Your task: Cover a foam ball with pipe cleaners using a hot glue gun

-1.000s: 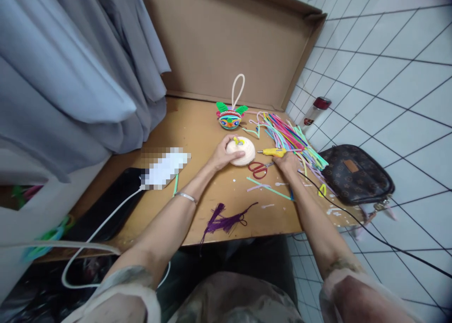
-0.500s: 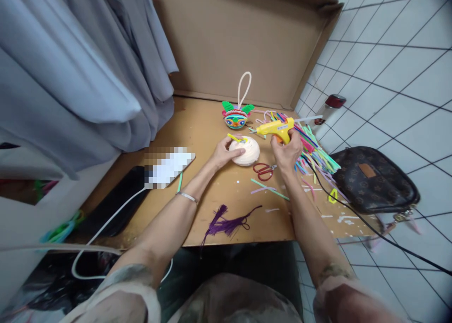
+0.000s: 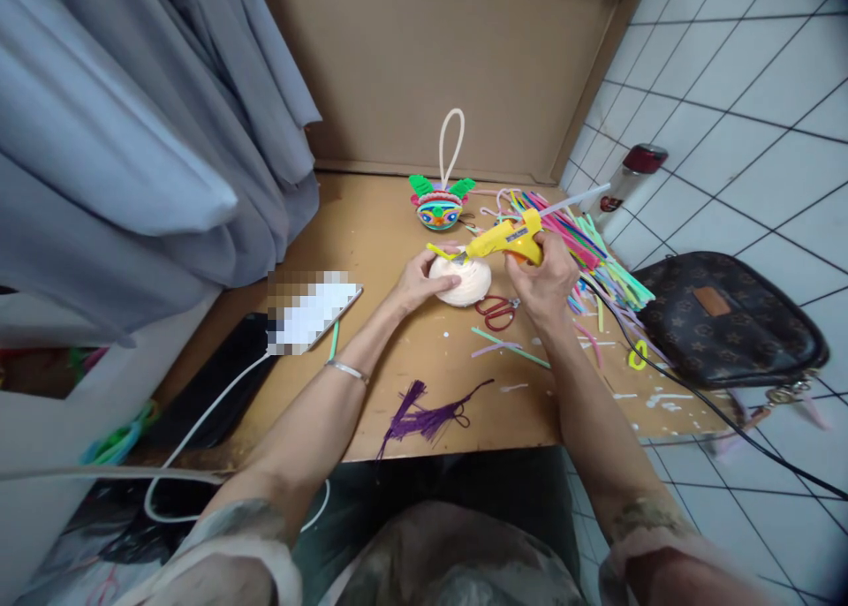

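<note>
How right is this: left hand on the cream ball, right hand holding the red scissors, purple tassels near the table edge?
Not quite: in the head view the right hand holds the yellow glue gun, not the red scissors. The left hand is on the cream ball, the purple tassels near the table edge.

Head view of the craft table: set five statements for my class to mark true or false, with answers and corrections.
1. The right hand holds the yellow glue gun. True.
2. The left hand holds the red-handled scissors. False: it holds the pale ball; the scissors lie on the table.
3. The purple tassels lie near the table's front edge. True.
4. The green-eared ornament has a black hanging loop. False: the loop is white.
5. The glue gun's tip is at the ball's top. True.
</note>
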`<action>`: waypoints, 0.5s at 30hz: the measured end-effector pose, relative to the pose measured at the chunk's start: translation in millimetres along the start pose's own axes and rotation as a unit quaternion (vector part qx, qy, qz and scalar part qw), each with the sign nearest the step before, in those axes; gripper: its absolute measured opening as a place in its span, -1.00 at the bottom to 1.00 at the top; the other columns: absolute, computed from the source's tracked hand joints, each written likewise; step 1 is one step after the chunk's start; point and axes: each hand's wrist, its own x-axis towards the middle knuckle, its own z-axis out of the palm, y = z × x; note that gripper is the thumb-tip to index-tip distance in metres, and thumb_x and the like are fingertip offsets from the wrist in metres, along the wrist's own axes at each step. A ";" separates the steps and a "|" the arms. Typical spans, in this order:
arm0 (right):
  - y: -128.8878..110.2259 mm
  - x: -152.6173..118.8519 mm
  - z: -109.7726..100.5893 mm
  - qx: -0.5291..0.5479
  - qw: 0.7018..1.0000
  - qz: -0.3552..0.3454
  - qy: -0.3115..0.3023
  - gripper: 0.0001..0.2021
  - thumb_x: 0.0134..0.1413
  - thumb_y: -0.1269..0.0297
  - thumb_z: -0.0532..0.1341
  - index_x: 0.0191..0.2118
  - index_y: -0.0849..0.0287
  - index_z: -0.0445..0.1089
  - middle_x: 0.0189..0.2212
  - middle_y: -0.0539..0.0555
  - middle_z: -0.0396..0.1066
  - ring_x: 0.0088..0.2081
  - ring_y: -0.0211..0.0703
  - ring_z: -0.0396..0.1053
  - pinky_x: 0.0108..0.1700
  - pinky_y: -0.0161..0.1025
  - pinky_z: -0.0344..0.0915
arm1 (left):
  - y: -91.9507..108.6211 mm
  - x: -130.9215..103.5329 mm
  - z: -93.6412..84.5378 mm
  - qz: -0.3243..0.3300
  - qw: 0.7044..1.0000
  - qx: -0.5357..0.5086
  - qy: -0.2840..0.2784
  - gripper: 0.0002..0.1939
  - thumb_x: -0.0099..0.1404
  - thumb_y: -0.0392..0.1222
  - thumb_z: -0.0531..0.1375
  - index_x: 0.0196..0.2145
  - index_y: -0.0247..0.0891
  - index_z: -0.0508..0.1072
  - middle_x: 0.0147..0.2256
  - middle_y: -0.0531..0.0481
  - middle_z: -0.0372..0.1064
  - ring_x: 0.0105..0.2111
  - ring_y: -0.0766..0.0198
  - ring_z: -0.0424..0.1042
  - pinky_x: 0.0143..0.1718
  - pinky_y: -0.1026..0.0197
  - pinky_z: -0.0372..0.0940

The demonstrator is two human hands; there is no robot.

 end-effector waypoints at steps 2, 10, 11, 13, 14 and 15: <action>0.7 -0.9 0.7 0.001 1.000 -0.014 0.003 -0.72 0.17 0.12 0.24 -0.04 0.08 0.37 -0.14 0.15 0.51 -0.10 0.08 0.48 -0.04 -0.02 0.41 | -0.8 0.4 0.0 0.004 1.000 0.003 -0.003 -0.31 -0.10 0.15 0.58 -0.07 -0.23 0.58 0.18 -0.22 0.51 0.30 -0.14 0.39 0.40 -0.15 0.17; 3.7 -0.3 5.0 -0.005 0.998 -0.045 0.040 -0.78 0.16 0.13 0.22 -0.12 0.08 0.36 -0.22 0.12 0.53 -0.20 0.07 0.49 -0.16 -0.04 0.38 | -3.7 0.9 0.4 -0.003 1.000 0.007 -0.010 -0.30 -0.08 0.16 0.56 -0.05 -0.23 0.57 0.21 -0.22 0.48 0.31 -0.16 0.38 0.41 -0.17 0.16; 4.3 -0.1 4.8 -0.008 0.998 -0.047 0.042 -0.78 0.16 0.13 0.22 -0.12 0.08 0.36 -0.23 0.12 0.53 -0.20 0.06 0.49 -0.17 -0.05 0.37 | -3.8 0.9 0.5 -0.004 1.000 0.007 -0.011 -0.30 -0.08 0.16 0.56 -0.05 -0.23 0.57 0.21 -0.22 0.48 0.31 -0.16 0.38 0.41 -0.17 0.16; 5.2 0.3 4.2 -0.012 0.998 -0.051 0.040 -0.79 0.17 0.13 0.21 -0.12 0.08 0.37 -0.22 0.11 0.53 -0.19 0.05 0.49 -0.17 -0.06 0.37 | -3.6 0.8 0.8 -0.003 1.000 0.006 -0.011 -0.31 -0.08 0.15 0.56 -0.04 -0.23 0.57 0.21 -0.21 0.48 0.32 -0.17 0.38 0.41 -0.18 0.16; 5.6 0.6 3.8 -0.014 0.998 -0.051 0.038 -0.79 0.18 0.13 0.21 -0.12 0.07 0.36 -0.22 0.11 0.53 -0.20 0.04 0.48 -0.17 -0.07 0.37 | -3.5 0.7 0.9 -0.003 1.000 0.006 -0.010 -0.31 -0.08 0.14 0.56 -0.04 -0.23 0.58 0.22 -0.21 0.48 0.32 -0.17 0.37 0.41 -0.18 0.16; 5.9 0.8 3.3 -0.015 0.998 -0.050 0.036 -0.79 0.18 0.12 0.21 -0.11 0.07 0.36 -0.22 0.10 0.53 -0.20 0.04 0.48 -0.17 -0.07 0.37 | -3.4 0.7 1.0 -0.003 1.000 0.006 -0.009 -0.32 -0.08 0.14 0.56 -0.04 -0.22 0.58 0.22 -0.22 0.47 0.32 -0.16 0.38 0.41 -0.18 0.16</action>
